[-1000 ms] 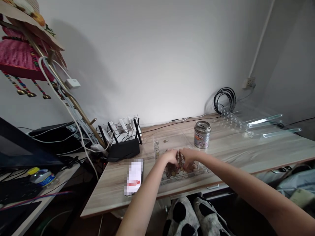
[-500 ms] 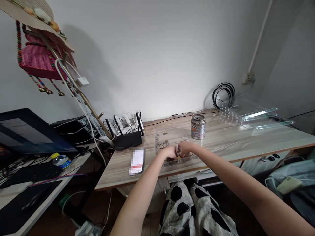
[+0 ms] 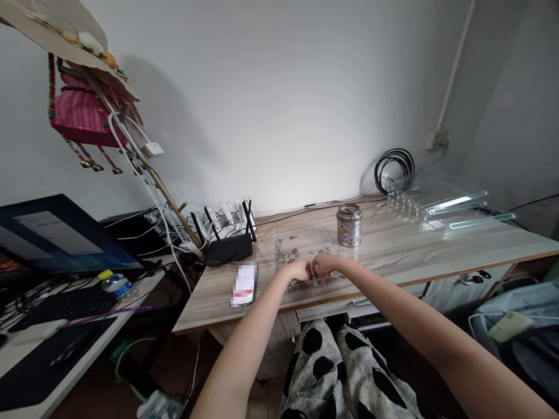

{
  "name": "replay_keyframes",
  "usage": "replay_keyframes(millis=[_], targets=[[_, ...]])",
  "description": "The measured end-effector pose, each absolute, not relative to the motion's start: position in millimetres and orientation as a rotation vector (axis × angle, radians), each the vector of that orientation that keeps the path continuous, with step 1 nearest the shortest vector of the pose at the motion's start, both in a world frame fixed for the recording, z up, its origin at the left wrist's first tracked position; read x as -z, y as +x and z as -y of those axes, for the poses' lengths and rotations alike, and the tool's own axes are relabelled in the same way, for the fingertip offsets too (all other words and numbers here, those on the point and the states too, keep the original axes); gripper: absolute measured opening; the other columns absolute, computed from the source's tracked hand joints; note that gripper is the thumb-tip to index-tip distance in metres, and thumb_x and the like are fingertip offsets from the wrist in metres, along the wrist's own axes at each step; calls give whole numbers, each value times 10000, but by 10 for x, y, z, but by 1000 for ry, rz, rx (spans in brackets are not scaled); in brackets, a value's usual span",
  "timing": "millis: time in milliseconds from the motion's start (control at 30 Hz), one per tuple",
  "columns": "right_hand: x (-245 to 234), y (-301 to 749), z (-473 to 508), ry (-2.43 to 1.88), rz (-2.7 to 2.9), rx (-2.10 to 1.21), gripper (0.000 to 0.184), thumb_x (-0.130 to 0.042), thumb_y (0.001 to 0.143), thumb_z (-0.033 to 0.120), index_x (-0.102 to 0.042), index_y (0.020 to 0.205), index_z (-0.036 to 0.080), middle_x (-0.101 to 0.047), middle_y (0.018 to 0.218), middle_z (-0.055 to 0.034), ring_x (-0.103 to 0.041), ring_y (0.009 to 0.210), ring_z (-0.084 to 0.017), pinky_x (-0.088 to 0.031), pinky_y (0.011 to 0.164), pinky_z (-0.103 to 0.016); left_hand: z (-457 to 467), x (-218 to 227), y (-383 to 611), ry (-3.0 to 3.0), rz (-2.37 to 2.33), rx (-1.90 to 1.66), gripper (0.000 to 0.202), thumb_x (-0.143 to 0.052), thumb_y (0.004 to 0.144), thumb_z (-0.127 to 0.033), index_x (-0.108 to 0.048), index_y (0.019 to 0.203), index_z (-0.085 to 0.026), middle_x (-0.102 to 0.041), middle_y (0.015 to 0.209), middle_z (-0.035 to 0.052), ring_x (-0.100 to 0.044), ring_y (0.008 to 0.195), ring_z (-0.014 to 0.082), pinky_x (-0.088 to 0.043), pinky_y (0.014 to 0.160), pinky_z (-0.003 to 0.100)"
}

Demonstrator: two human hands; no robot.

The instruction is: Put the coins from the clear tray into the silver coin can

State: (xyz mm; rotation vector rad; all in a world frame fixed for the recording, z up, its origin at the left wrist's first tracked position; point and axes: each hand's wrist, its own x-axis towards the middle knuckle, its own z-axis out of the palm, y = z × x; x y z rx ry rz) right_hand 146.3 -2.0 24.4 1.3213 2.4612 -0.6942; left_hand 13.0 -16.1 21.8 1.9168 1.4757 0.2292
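Note:
A shallow clear tray (image 3: 301, 238) lies on the wooden desk (image 3: 393, 250) and holds several loose coins (image 3: 286, 255). My left hand (image 3: 299, 269) and my right hand (image 3: 324, 265) meet over the tray's near part, knuckles up and fingers curled down among the coins. Both look closed on coins, though the fingertips are small and partly hidden. A metal money tin (image 3: 349, 224) with a slotted lid stands upright just behind the tray, to the right of my hands.
A phone (image 3: 244, 284) lies left of the tray, with a black router (image 3: 229, 247) and power strips behind it. Clear acrylic pieces (image 3: 449, 206) and a coiled black cable (image 3: 395, 169) sit at the desk's right back. A monitor (image 3: 52, 235), a bottle (image 3: 114, 283) and a hat stand are at left.
The view has pulled back and tilted, so the desk looks farther away. My hands have slid toward the tray's near edge, still together among the coins.

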Motion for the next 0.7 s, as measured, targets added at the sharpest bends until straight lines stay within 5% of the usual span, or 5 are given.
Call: replay_keyframes(millis=[233,433,700], targets=[[-215,1532,-49,1366,-2483,727,262,-581,557,244,-660,798,179,-642,729,-32,-562,646,-137,-415,577,-223,137,-246,101,2048,-1415,110,84,-612,448,-130,-623,516,-179,-540,428,-17,-454,406,96,-367,442,201],[-285,1753,-214,1318,-2548,656,374,-630,466,192,-660,838,212,-634,758,-1,-554,700,-146,-383,573,-199,111,-224,127,2103,-1288,-21,127,-590,518,-153,-644,633,-159,-590,535,-2,-485,455,93,-375,459,188],[-113,1828,-195,1181,-2571,698,268,-608,508,222,-654,771,193,-628,699,15,-533,609,-108,-360,528,-182,-4,-49,224,2121,-1174,-127,268,-594,541,-148,-643,804,-144,-618,626,10,-523,505,105,-396,472,194]])
